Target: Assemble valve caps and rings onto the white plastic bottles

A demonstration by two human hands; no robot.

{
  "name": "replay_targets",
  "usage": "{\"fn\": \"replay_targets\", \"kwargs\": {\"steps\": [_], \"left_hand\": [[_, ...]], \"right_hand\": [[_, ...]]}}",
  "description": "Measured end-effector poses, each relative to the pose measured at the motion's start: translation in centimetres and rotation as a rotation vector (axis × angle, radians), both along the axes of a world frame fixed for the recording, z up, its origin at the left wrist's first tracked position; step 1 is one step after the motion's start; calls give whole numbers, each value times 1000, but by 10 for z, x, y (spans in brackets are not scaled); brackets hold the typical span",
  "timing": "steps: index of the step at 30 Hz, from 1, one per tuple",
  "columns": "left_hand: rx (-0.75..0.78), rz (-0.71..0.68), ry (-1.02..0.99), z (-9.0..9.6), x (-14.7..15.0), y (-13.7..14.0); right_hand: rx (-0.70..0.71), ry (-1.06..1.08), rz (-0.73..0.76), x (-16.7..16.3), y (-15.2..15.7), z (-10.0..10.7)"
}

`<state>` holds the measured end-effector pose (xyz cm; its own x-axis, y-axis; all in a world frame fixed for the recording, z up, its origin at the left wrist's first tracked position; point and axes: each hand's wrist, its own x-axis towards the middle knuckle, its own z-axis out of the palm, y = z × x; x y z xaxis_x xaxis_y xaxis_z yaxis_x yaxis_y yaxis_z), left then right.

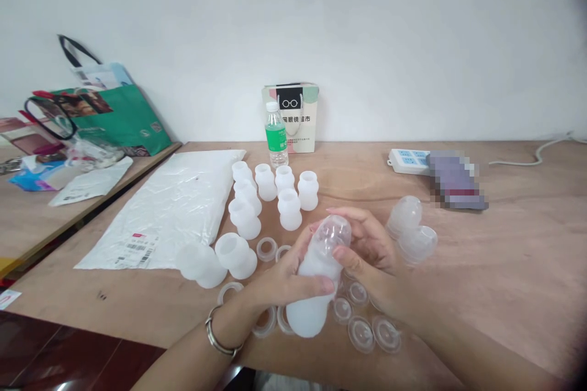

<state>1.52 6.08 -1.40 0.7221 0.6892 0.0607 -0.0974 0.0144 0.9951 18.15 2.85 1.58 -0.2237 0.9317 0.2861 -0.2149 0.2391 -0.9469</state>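
Observation:
My left hand (293, 272) is wrapped round a white, waisted baby bottle (308, 314), which tilts away from me above the table. A clear domed cap (338, 231) covers its top, and the thumb and fingers of my right hand (373, 250) close round that cap. Below my hands lie several clear nipples with round flanges (361, 335). Clear collar rings (266, 249) are spread to the left of the bottle, some partly hidden by my left hand. Two clusters of open-topped white bottles (290, 211) stand or lie beyond and to the left.
Spare clear caps (417, 244) sit right of my hands. A white mailing bag (169, 201) lies at left. Behind stand a water bottle (276, 140) and a paper bag (302, 134) by the wall. A power strip (408, 162) and blurred purple item (456, 177) lie back right.

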Motion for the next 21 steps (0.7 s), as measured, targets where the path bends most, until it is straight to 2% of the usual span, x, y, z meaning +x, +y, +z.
{"fn": "replay_targets", "kwargs": {"steps": [8,11,16,21], "left_hand": [[63,18,-7,-6,-4,4],[66,35,-69,-3,-2,3],[32,-15,-173,5,1,-1],[77,29,-198,1,1,0]], "right_hand": [[60,-50,24,3,-1,-4],[94,-83,46,3,-1,-5],[165,-87,15,0,-2,-11],[196,-127,21,-1,-3,-14]]}}
